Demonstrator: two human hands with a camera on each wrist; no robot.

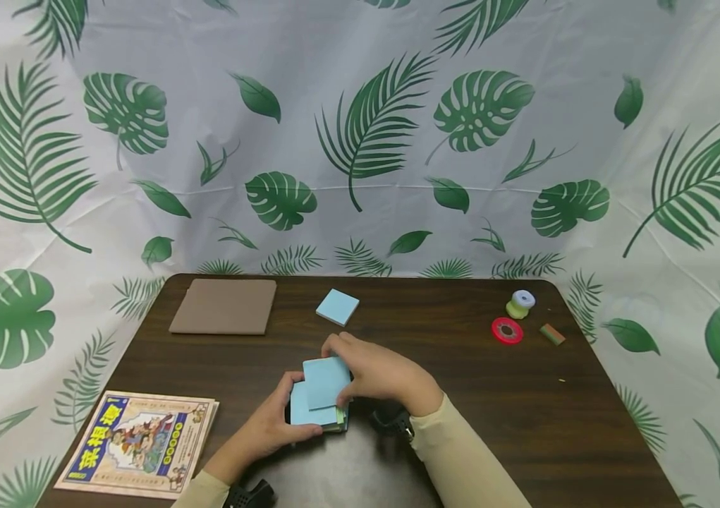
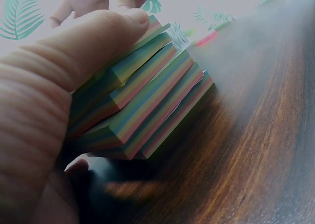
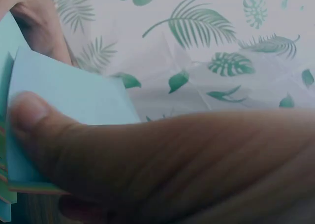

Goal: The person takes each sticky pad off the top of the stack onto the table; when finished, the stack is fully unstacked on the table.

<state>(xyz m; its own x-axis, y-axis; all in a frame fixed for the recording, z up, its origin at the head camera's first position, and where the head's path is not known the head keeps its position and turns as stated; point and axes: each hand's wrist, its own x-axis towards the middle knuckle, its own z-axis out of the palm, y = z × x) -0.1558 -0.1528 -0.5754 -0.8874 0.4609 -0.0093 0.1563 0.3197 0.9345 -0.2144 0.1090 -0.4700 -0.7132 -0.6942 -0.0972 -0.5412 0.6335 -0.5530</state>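
Note:
My left hand point(image 1: 269, 423) grips a stack of sticky note pads point(image 1: 302, 406) near the table's front, thumb on the near side and fingers on the far side. In the left wrist view the stack point(image 2: 152, 106) shows several uneven layers with striped green, yellow, blue and pink edges. At its top, a light blue pad point(image 1: 326, 381) is pinched in my right hand point(image 1: 381, 374), skewed over the pads below. The right wrist view has the thumb on this pad's face point(image 3: 74, 96). Another blue pad point(image 1: 337, 307) lies alone farther back.
A brown flat board or folder point(image 1: 225, 306) lies at the back left, and illustrated booklets point(image 1: 137, 444) at the front left. On the right are a red ring-shaped roll point(image 1: 508, 331), a green and white spool point(image 1: 520, 303) and a small striped block point(image 1: 552, 334).

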